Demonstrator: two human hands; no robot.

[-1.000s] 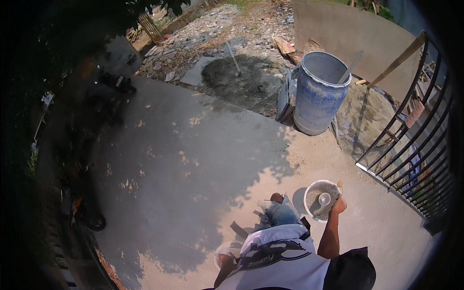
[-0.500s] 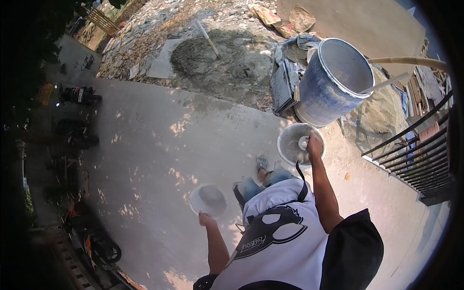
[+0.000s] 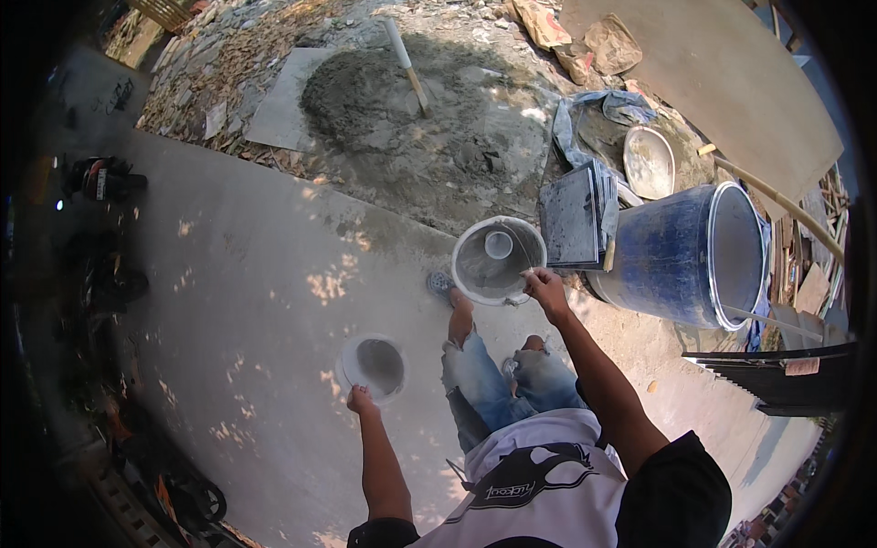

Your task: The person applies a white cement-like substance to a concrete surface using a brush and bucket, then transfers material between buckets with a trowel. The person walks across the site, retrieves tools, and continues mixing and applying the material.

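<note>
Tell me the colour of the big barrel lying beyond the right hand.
The barrel is blue with a pale rim, best seen in the head view.

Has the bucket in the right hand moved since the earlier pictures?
Yes, the bucket has moved forward, closer to the grey heap.

1. My shirt [image 3: 585, 513] is white in front, with loose black sleeves [image 3: 676, 495].
2. A big black print [image 3: 502, 479] with rounded white shapes and white lettering marks its front.
3. My jeans [image 3: 486, 384] are faded blue, ragged-edged above bare shins [image 3: 461, 321].
4. My shoe [image 3: 439, 285] is speckled grey.
5. My left hand [image 3: 361, 399] and right hand [image 3: 546, 292] are bare.
</note>
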